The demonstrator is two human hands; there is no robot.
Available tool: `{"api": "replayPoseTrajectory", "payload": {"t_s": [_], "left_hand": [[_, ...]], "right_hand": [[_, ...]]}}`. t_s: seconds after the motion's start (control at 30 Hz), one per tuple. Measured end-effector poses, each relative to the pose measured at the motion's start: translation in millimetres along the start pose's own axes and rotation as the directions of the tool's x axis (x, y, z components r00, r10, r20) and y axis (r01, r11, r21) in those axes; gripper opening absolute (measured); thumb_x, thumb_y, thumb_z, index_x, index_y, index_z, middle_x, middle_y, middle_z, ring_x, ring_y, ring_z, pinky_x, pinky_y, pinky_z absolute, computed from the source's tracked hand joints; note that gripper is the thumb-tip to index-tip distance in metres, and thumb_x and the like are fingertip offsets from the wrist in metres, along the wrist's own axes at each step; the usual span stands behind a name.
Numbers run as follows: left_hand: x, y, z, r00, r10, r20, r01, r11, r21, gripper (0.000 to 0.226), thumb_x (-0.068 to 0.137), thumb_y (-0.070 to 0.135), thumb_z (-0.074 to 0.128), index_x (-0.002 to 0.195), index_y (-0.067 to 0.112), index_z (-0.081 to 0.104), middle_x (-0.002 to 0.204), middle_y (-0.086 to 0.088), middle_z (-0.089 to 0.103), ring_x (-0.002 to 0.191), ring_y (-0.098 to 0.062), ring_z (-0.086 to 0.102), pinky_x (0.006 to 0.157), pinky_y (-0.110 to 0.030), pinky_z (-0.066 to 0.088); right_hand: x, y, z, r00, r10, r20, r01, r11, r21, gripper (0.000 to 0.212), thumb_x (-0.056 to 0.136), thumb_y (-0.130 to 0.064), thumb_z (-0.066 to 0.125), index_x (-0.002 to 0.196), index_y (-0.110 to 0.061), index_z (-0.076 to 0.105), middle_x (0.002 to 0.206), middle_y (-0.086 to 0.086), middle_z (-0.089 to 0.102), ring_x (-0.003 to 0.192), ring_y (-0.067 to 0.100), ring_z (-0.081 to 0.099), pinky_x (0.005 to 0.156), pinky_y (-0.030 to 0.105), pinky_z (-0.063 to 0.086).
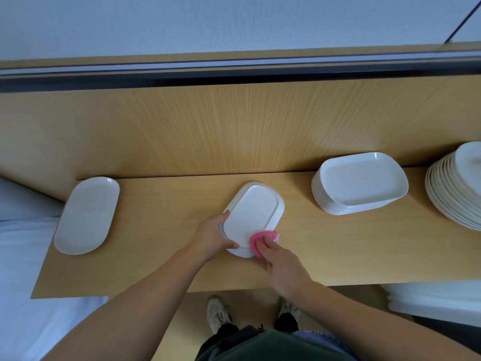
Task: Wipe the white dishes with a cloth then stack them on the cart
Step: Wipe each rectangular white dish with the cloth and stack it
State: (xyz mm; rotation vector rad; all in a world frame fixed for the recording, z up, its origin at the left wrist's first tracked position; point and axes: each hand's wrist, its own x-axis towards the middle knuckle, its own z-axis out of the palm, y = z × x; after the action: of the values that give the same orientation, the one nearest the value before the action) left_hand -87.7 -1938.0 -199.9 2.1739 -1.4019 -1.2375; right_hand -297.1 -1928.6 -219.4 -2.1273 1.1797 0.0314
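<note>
Dish being wiped [251, 213]: white, long and round-cornered, seems to be bottom side up, in the middle of the wooden table [161, 256].
Left hand [212, 237]: grips the dish's near left edge.
Right hand [279, 264]: presses a pink cloth [261, 237] on the dish's near end, fingers curled on it.
Other dishes: one long dish [87, 214] lies alone at the left; a stack of dishes [359, 183] stands at the right; a stack of plates [458, 186] sits at the far right edge.

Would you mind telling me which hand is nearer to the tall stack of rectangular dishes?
Right. The right hand, pressing the pink cloth, sits below-left of the stack of rectangular dishes; the left hand holds the dish farther left.
</note>
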Motion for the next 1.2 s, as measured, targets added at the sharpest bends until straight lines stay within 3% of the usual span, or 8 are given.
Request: {"api": "replayPoseTrajectory", "payload": {"t_s": [0.1,0.17,0.3,0.43,0.6,0.77,0.93,1.2], "left_hand": [[0.3,3.4,-3.8,0.999,0.021,0.041,-0.022,0.999,0.036,0.093,0.066,0.018,0.085,0.146,0.016,0.037,0.147,0.001,0.043,0.129,-0.019,0.044,0.104,-0.033,0.040],[-0.4,3.7,-3.8,0.998,0.031,0.053,-0.033,0.999,0.039,0.091,0.066,0.018,0.085,0.145,0.016,0.039,0.147,0.001,0.043,0.130,-0.018,0.044,0.104,-0.032,0.040],[-0.6,2.8,-1.9,0.997,0.049,0.053,-0.051,0.998,0.038,0.090,0.068,0.020,0.085,0.145,0.016,0.039,0.147,0.001,0.042,0.131,-0.018,0.042,0.101,-0.026,0.038],[-0.9,0.5,-2.3,0.996,0.059,0.065,-0.059,0.998,0.000,0.086,0.067,0.017,0.085,0.142,0.018,0.043,0.145,0.003,0.044,0.128,-0.016,0.044,0.094,-0.022,0.038],[-3.7,-4.2,2.2,0.997,0.024,0.071,-0.022,0.999,-0.031,0.092,0.065,0.019,0.086,0.145,0.019,0.041,0.146,0.004,0.043,0.129,-0.015,0.043,0.099,-0.025,0.039],[-1.3,-3.7,1.1,0.997,0.023,0.069,-0.019,0.998,-0.053,0.093,0.061,0.016,0.087,0.143,0.019,0.044,0.145,0.005,0.045,0.129,-0.013,0.044,0.101,-0.025,0.040],[-2.0,-3.8,2.2,0.995,0.062,0.077,-0.064,0.998,0.020,0.094,0.063,0.017,0.087,0.145,0.015,0.040,0.144,0.000,0.047,0.128,-0.015,0.046,0.101,-0.025,0.039],[1.4,-3.9,2.8,0.996,0.037,0.076,-0.035,0.999,-0.028,0.094,0.061,0.011,0.087,0.144,0.014,0.042,0.141,0.000,0.050,0.127,-0.014,0.047,0.092,-0.016,0.037]], "right_hand": [[8.4,6.2,-12.9,0.967,-0.164,-0.197,0.138,0.980,-0.141,0.070,0.067,0.013,0.071,0.133,-0.008,0.058,0.140,0.014,0.053,0.127,0.032,0.053,0.095,0.037,0.051],[19.8,12.7,-11.6,0.971,-0.213,-0.109,0.170,0.935,-0.311,0.077,0.051,0.010,0.080,0.124,-0.011,0.065,0.131,0.014,0.060,0.122,0.036,0.056,0.087,0.047,0.056],[26.5,20.7,-8.1,0.939,-0.319,0.127,0.339,0.801,-0.493,0.078,0.052,-0.005,0.088,0.125,-0.020,0.065,0.132,0.008,0.061,0.123,0.038,0.055,0.097,0.053,0.047],[37.0,35.6,-26.2,0.933,-0.347,0.095,0.342,0.775,-0.531,0.079,0.055,0.005,0.082,0.129,-0.017,0.062,0.137,0.009,0.057,0.128,0.036,0.051,0.103,0.054,0.038],[60.3,47.6,-56.0,0.987,-0.115,0.111,0.152,0.887,-0.437,0.073,0.090,0.006,0.038,0.153,-0.026,0.021,0.163,0.001,0.008,0.150,0.021,-0.003,0.121,0.033,-0.003],[85.2,25.4,-58.1,0.996,-0.028,0.089,0.066,0.882,-0.466,0.076,0.090,-0.002,0.042,0.155,-0.026,0.011,0.161,-0.002,0.008,0.148,0.023,0.003,0.121,0.038,0.013],[91.3,-0.7,-42.2,0.993,0.052,0.104,0.007,0.866,-0.500,0.079,0.094,-0.008,0.042,0.155,-0.025,-0.006,0.163,-0.002,-0.009,0.149,0.031,-0.010,0.121,0.046,0.004],[64.0,-8.0,-19.2,0.963,-0.118,0.242,0.228,0.834,-0.503,0.081,0.096,-0.012,0.044,0.154,-0.026,-0.010,0.162,-0.001,-0.014,0.146,0.030,-0.021,0.120,0.045,-0.008]]}}
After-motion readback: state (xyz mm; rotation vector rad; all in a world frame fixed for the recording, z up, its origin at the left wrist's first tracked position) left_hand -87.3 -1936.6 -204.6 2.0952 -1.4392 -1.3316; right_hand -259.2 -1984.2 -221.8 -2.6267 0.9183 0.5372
